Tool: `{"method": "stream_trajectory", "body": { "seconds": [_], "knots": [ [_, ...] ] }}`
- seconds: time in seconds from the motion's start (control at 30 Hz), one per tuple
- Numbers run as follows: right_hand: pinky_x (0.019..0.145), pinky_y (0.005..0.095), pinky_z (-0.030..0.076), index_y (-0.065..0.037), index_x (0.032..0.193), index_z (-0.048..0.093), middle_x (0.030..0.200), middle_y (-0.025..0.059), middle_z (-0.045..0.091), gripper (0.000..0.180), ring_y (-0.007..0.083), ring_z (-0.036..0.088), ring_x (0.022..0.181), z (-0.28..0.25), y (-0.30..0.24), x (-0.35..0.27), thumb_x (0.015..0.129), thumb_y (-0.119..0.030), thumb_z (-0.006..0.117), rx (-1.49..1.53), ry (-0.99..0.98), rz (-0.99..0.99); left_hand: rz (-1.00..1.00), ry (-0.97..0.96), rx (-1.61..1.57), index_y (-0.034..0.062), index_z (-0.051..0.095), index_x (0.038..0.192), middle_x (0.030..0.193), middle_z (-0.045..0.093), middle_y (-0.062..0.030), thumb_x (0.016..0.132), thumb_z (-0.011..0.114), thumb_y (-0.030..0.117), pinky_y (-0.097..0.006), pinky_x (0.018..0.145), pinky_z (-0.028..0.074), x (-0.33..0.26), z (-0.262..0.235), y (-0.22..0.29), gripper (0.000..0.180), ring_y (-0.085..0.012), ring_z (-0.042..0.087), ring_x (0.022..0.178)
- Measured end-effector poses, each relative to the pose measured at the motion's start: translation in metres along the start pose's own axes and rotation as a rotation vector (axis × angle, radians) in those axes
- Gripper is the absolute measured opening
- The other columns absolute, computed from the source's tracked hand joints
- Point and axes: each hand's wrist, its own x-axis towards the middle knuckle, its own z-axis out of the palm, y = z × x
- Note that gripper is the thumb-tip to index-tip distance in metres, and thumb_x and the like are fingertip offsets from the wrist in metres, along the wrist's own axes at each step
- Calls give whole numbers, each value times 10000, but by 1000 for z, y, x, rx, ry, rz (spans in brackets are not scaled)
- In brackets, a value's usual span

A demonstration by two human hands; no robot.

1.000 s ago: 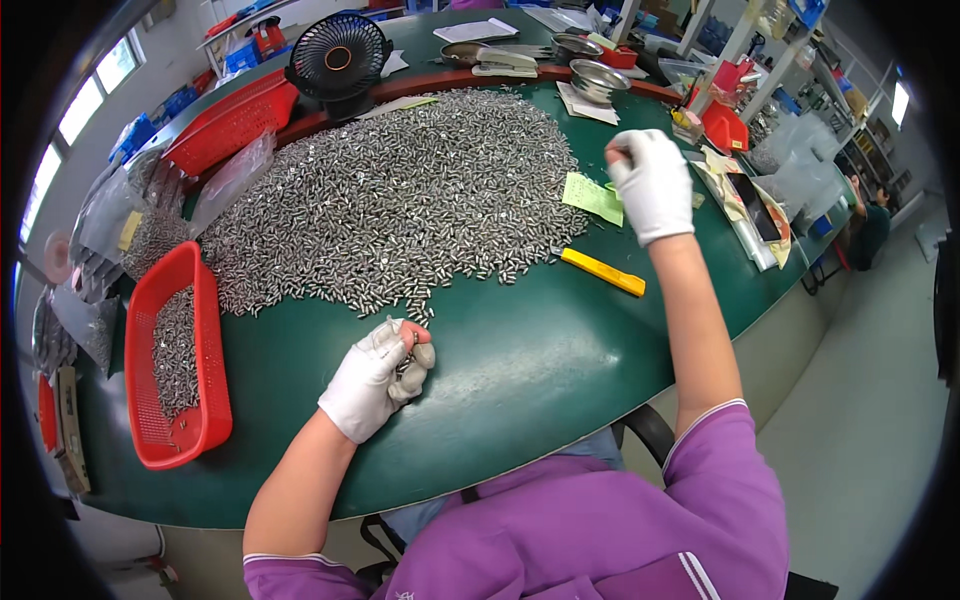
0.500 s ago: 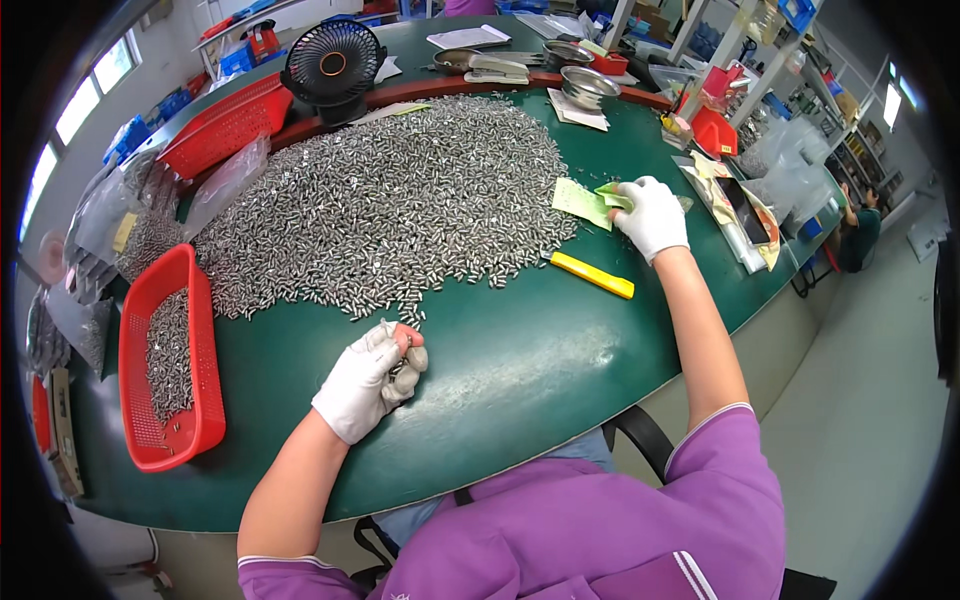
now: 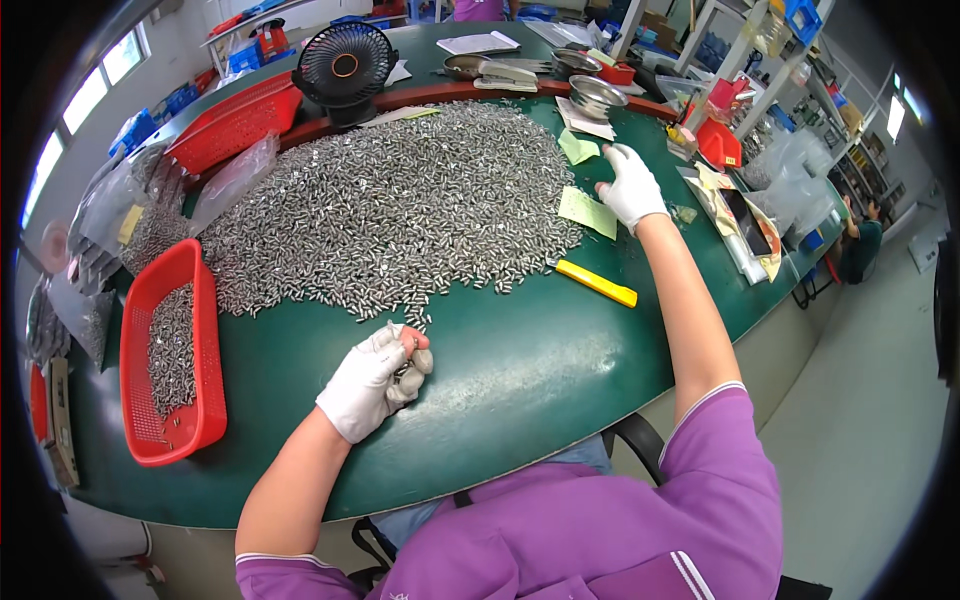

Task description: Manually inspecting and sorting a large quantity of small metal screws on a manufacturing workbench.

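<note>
A large heap of small silvery metal pins (image 3: 400, 200) spreads over the green table. In front of its near edge, my gloved left hand (image 3: 375, 380) is curled closed around a few of the same metal pins. Its thumb and fingertip press together, and a bare fingertip pokes from the glove. My gloved right hand (image 3: 632, 188) is at the heap's right side, thumb and fingers apart, with nothing in it. Just beyond its fingers lies a crumpled green slip of paper (image 3: 578, 147). A flat yellow-green note (image 3: 588, 212) rests beside the heap, nearer to me. Below it is a yellow-handled cutter (image 3: 597, 283).
A red perforated basket (image 3: 213, 380) at the left holds more pins. Another red basket (image 3: 240, 122), a black fan (image 3: 345, 70) and metal bowls (image 3: 597, 96) stand along the back. At the right lie a phone (image 3: 745, 222) and plastic bags (image 3: 800, 200). A person (image 3: 862, 240) sits far right.
My right hand has let go of the green slip, which now lies farther back on the table. That hand has moved slightly away from me. My left hand has barely moved.
</note>
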Motion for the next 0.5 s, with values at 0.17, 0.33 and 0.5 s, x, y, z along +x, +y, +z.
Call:
{"method": "stream_trajectory", "body": {
  "seconds": [0.17, 0.33, 0.5],
  "knots": [
    [973, 384, 471, -145, 1164, 673, 1214, 108, 598, 479, 300, 578, 1130, -26, -22, -29, 727, -334, 721, -82, -364, -69, -12, -14, -31, 101, 580, 1004, 835, 610, -8, 963, 599, 246, -182, 518, 376, -1, -5, 0, 152, -68, 504, 617],
    [867, 411, 515, -153, 1026, 721, 1032, 110, 655, 275, 302, 631, 991, -16, -24, -32, 792, -280, 650, -165, -299, -102, -10, 3, -12, 101, 575, 1002, 823, 589, -8, 961, 597, 256, -194, 506, 337, -2, -1, 1, 161, -69, 445, 588],
    [695, 407, 532, -173, 813, 694, 832, 59, 643, 89, 271, 642, 787, -1, -7, -17, 814, -206, 611, -290, 245, -160, -13, 14, -28, 93, 573, 1000, 819, 571, -17, 964, 587, 248, -199, 492, 293, 1, 3, 0, 160, -71, 384, 560]
  ]
}}
